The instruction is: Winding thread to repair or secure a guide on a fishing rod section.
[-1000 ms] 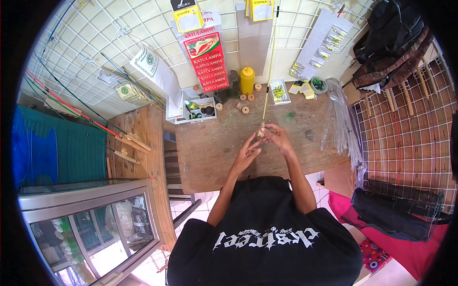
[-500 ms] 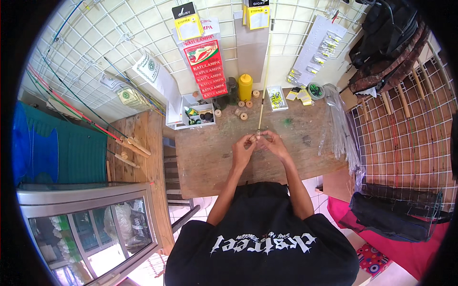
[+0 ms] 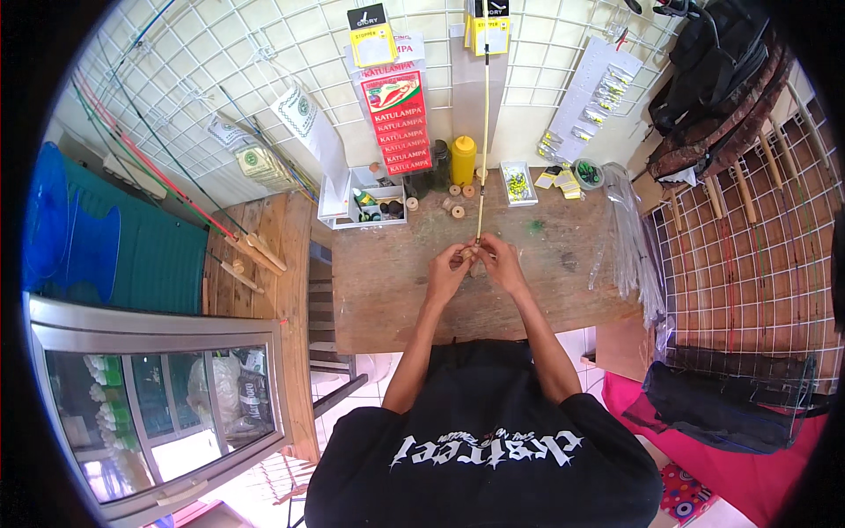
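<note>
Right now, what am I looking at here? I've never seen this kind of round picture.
It comes from a wide fisheye camera worn on a person's head, looking down, so straight edges bend. No machine: just two bare hands. The left hand and right hand meet around the lower end of a thin pale rod that points away toward the wire grid wall. Below is a wooden workbench carrying a yellow bottle, small wooden spools and a white tray of small parts.
</note>
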`<state>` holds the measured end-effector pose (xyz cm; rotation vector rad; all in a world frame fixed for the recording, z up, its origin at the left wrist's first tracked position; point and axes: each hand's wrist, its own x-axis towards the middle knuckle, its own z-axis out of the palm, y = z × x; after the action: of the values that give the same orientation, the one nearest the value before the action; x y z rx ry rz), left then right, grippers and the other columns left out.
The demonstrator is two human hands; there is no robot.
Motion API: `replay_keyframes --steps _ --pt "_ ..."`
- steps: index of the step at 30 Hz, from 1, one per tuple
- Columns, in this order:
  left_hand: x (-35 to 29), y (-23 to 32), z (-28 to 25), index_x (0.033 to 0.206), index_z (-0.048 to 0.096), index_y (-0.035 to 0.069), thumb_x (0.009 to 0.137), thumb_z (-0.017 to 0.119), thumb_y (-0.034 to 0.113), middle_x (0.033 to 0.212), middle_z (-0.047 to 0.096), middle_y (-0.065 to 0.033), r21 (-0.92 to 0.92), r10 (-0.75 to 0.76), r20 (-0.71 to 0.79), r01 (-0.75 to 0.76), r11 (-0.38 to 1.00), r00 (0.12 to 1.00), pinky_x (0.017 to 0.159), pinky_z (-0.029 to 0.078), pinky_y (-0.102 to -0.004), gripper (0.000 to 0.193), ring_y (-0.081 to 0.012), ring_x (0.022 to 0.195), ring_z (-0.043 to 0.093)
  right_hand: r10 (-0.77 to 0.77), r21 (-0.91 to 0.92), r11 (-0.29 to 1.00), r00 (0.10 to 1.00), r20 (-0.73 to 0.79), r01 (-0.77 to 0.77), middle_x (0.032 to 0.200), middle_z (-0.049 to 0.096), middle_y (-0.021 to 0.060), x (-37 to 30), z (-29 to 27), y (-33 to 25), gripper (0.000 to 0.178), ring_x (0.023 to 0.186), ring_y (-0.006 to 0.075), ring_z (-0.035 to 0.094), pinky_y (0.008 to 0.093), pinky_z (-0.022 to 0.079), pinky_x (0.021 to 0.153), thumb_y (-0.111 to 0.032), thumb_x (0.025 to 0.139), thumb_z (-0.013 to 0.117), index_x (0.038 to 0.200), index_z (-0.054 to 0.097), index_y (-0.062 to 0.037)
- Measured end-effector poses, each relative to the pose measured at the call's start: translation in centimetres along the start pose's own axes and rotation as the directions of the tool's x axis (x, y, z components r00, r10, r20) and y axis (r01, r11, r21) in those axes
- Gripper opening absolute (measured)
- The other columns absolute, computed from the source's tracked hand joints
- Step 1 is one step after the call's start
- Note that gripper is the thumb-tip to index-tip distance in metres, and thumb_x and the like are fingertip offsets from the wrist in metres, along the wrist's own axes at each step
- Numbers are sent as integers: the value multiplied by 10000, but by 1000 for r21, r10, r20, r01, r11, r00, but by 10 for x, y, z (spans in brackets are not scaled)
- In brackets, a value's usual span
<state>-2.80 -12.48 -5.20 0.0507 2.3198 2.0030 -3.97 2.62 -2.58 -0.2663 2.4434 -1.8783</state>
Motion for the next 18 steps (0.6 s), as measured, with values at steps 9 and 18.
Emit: replay_keyframes --steps 9,18 --pt "-19 15 3 1117 587 26 836 687 59 987 668 -68 -121 61 -16 -62 991 998 769 532 -279 299 -145 899 657 -26 -10 1000 999 21 26 917 690 125 -13 -6 -11 144 912 195 673 333 541 787 13 897 565 1037 598 4" --pt "-43 -6 1 1193 527 33 799 727 28 1082 653 -90 -183 80 -214 -120 976 974 838 525 -291 443 -144 987 624 -87 53 995 981 174 79 896 680 106 -19 14 -19 137 911 187 665 321 527 790 -13 904 579 1038 603 3"
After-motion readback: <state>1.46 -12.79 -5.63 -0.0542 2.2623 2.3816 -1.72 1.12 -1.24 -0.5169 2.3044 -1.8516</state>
